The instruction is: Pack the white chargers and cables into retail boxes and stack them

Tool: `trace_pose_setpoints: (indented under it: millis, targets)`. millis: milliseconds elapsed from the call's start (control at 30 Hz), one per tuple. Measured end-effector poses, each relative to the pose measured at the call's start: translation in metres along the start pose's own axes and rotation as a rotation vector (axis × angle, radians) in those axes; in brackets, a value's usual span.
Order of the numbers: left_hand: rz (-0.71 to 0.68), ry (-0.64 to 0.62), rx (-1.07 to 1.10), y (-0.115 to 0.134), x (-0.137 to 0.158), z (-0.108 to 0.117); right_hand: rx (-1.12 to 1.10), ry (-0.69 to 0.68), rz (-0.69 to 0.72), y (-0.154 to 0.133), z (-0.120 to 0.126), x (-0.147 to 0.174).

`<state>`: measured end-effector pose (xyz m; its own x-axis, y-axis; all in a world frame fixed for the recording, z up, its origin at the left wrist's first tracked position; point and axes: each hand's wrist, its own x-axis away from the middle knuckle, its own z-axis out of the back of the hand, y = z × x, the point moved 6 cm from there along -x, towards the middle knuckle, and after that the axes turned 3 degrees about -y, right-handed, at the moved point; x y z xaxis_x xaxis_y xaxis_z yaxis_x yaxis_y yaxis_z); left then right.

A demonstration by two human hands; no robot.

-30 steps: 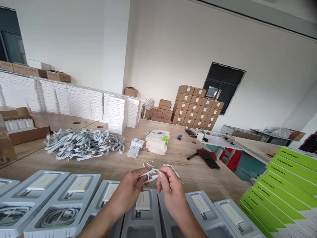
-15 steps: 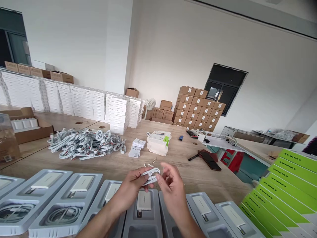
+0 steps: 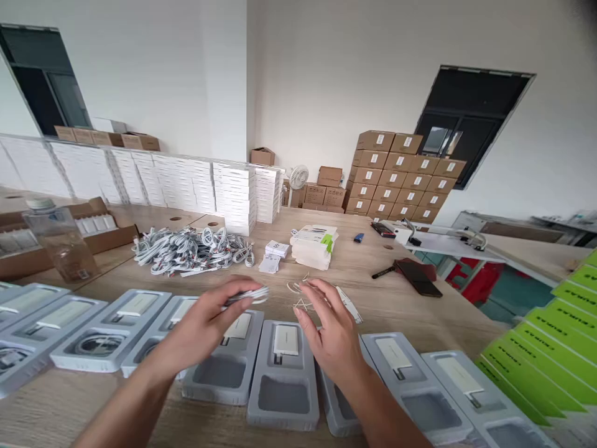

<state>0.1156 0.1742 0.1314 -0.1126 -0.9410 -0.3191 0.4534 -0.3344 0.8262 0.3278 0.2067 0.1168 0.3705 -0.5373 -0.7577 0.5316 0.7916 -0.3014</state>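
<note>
A coiled white cable (image 3: 259, 294) is pinched between the thumb and fingers of my left hand (image 3: 205, 320), above the row of grey trays. My right hand (image 3: 331, 333) is apart from it, fingers spread and holding nothing. Beneath and between my hands lies a grey tray (image 3: 283, 420) with a white charger (image 3: 286, 340) in its upper recess and a bare lower recess. Farther left, another grey tray (image 3: 86, 363) has a charger (image 3: 137, 304) and a coiled cable (image 3: 99, 343). Thin white ties (image 3: 303, 303) lie on the table just beyond my right fingers.
A heap of cables (image 3: 186, 250) lies beyond my left hand, beside a plastic bottle (image 3: 63, 239). Small cards (image 3: 277, 249) and stacked white papers (image 3: 311, 247) are ahead. Green boxes (image 3: 545, 342) pile up at right, near a phone (image 3: 418, 277). White boxes (image 3: 233, 196) line the back.
Both hands have separated: the left moved left with the coiled cable, and the right let go of it and opened. The camera view has shifted.
</note>
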Motion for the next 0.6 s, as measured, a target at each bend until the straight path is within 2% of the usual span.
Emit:
trace_pose_setpoints:
  millis: [33, 100, 133, 233, 300, 433, 533, 600]
  targets:
    - [-0.023, 0.006, -0.140, -0.001, 0.012, 0.010, -0.005, 0.014, 0.006, -0.001, 0.002, 0.000]
    - [-0.032, -0.067, -0.339, -0.012, 0.036, 0.017, -0.019, 0.044, 0.000, -0.002, 0.006, -0.001]
    - [-0.043, -0.126, -0.407, -0.020, 0.047, 0.014, -0.028, 0.053, -0.011, -0.002, 0.008, -0.002]
    - [-0.136, -0.202, -0.559, -0.042, 0.078, -0.003, -0.053, 0.057, -0.033, -0.002, 0.008, -0.003]
    - [-0.203, -0.161, -0.630, -0.052, 0.092, -0.012, -0.068, 0.044, -0.030, -0.002, 0.007, -0.003]
    - [-0.260, -0.019, -0.751, -0.058, 0.108, -0.017, -0.091, -0.004, -0.017, -0.005, 0.002, -0.002]
    - [-0.287, -0.042, -0.788, -0.061, 0.114, -0.023, -0.108, -0.015, -0.009, -0.006, -0.002, -0.001]
    - [-0.243, -0.089, -0.785, -0.065, 0.116, -0.026, -0.119, -0.019, -0.008, -0.007, -0.003, -0.001]
